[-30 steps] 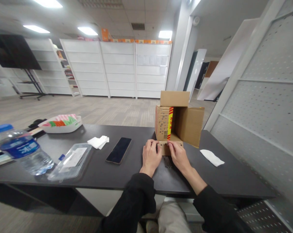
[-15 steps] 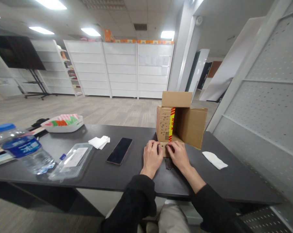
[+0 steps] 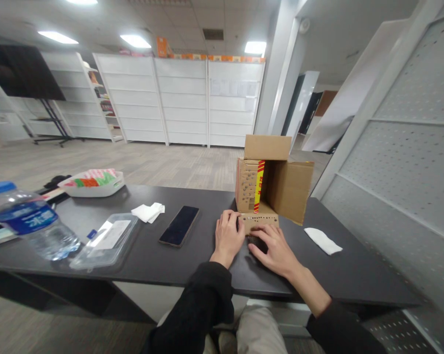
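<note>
On the dark table (image 3: 192, 260), my left hand (image 3: 227, 236) is resting with fingers curled at the left end of the box (image 3: 271, 184) flap (image 3: 259, 222), which is lying flat in front of the open box. My right hand (image 3: 275, 248) is lying open, palm down, over small dark pins (image 3: 254, 239) just below that flap

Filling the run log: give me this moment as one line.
left hand: flat beside cardboard flap | right hand: over dark pins, grip unclear | cardboard box: open, on its side | table: phone
</note>
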`<state>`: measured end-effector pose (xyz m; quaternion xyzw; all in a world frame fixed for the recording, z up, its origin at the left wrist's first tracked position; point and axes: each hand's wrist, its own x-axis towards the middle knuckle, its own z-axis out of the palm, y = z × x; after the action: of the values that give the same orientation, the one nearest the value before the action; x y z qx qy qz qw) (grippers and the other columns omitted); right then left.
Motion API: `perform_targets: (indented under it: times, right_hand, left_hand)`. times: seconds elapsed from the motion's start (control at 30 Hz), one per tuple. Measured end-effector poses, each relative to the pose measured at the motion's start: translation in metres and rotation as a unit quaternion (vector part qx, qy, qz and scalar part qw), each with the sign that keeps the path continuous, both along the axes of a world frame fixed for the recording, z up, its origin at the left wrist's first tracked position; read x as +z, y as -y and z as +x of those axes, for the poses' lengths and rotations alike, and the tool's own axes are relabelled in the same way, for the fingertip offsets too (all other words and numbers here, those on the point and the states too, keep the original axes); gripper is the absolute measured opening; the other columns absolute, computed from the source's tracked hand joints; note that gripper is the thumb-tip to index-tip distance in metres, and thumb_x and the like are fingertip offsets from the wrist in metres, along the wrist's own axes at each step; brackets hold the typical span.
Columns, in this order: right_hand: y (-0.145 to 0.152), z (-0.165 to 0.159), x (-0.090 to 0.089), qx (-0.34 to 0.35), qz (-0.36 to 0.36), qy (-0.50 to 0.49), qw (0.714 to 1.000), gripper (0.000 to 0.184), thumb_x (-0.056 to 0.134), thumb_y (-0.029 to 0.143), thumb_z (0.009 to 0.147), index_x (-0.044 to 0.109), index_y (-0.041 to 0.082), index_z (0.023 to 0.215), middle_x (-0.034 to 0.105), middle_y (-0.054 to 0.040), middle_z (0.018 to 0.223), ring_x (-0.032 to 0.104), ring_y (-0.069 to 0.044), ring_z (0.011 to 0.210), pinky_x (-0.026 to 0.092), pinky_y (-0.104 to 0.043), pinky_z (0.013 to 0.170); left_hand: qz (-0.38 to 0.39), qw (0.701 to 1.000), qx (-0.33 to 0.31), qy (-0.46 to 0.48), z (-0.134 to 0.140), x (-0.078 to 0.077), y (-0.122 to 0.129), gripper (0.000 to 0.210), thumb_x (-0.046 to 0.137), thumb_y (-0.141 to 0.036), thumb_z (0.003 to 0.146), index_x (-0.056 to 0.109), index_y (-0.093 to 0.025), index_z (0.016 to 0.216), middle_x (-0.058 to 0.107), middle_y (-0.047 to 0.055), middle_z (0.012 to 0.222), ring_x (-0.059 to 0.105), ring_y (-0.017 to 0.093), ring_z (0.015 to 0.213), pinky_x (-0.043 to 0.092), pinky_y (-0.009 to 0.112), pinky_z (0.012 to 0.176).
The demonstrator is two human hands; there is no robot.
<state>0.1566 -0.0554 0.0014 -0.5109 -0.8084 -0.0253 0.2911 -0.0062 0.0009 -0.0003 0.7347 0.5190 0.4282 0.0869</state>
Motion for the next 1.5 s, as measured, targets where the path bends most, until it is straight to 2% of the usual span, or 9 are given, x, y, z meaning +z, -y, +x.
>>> perform_targets:
  times: [0.17,0.57,0.73,1.0,1.1,1.2,1.33,1.5]
  right_hand:
    - [0.006,0.001,-0.003,0.000,-0.010,0.034,0.999,0.033,0.064,0.043,0.083,0.066,0.025,0.111,0.058,-0.0111,0.126,0.050,-0.031,0.115,0.039,-0.049,0.094]
    - [0.005,-0.001,-0.003,-0.005,-0.024,0.049,0.999,0.039,0.066,0.038,0.078,0.065,0.026,0.115,0.055,-0.0114,0.131,0.047,-0.033,0.119,0.037,-0.052,0.096]
    - [0.005,-0.002,-0.003,0.000,-0.028,0.054,0.998,0.036,0.064,0.036,0.080,0.066,0.024,0.114,0.055,-0.0120,0.130,0.048,-0.032,0.117,0.038,-0.051,0.097]
    - [0.003,-0.004,-0.002,0.030,-0.007,0.029,0.999,0.026,0.060,0.033,0.086,0.068,0.024,0.108,0.062,-0.0106,0.120,0.054,-0.029,0.112,0.040,-0.048,0.094]
    - [0.003,-0.004,0.000,0.044,-0.003,0.013,0.999,0.021,0.052,0.030,0.093,0.068,0.025,0.105,0.066,-0.0087,0.113,0.058,-0.025,0.106,0.041,-0.044,0.091]
    - [0.004,-0.004,0.001,0.047,0.001,-0.010,0.999,0.025,0.042,0.029,0.099,0.067,0.024,0.102,0.068,-0.0070,0.108,0.060,-0.022,0.100,0.040,-0.041,0.089]
    - [0.000,-0.004,-0.001,0.033,0.017,-0.057,0.998,0.030,0.036,0.030,0.101,0.065,0.022,0.100,0.070,-0.0070,0.099,0.061,-0.021,0.095,0.040,-0.039,0.087]
    - [-0.014,-0.004,-0.001,-0.021,0.053,-0.124,0.991,0.033,0.036,0.034,0.101,0.065,0.022,0.094,0.070,-0.0075,0.091,0.062,-0.023,0.088,0.044,-0.038,0.082]
  left_hand:
    - [-0.001,1.000,-0.002,-0.002,0.000,0.000,0.000,0.018,0.050,-0.019,0.088,0.060,-0.021,0.102,0.060,0.005,0.107,0.059,0.019,0.100,0.044,0.034,0.089]
    - [-0.002,1.000,-0.002,0.000,0.000,0.002,0.000,0.017,0.050,-0.019,0.088,0.060,-0.021,0.101,0.060,0.005,0.107,0.060,0.019,0.099,0.045,0.034,0.089]
    - [0.002,1.000,-0.001,-0.006,0.000,0.000,0.000,0.018,0.051,-0.019,0.088,0.060,-0.021,0.102,0.060,0.005,0.107,0.059,0.019,0.101,0.045,0.034,0.089]
    - [0.006,1.000,-0.002,-0.005,0.001,0.000,0.000,0.018,0.050,-0.019,0.088,0.060,-0.021,0.102,0.060,0.005,0.107,0.059,0.019,0.102,0.045,0.034,0.089]
    - [0.003,1.000,-0.003,-0.004,0.001,0.000,-0.001,0.018,0.049,-0.019,0.088,0.060,-0.021,0.102,0.060,0.005,0.107,0.059,0.019,0.102,0.045,0.034,0.089]
    - [0.007,1.000,-0.001,-0.001,0.001,0.000,-0.001,0.017,0.049,-0.019,0.088,0.060,-0.021,0.102,0.060,0.005,0.106,0.059,0.019,0.101,0.045,0.034,0.089]
    - [0.013,1.000,0.002,-0.004,0.001,-0.001,-0.001,0.017,0.050,-0.020,0.088,0.060,-0.021,0.102,0.060,0.005,0.107,0.059,0.019,0.101,0.045,0.034,0.088]
    - [0.011,1.000,0.002,-0.007,0.001,0.001,0.000,0.017,0.050,-0.020,0.088,0.060,-0.021,0.102,0.060,0.005,0.107,0.059,0.019,0.101,0.045,0.034,0.088]
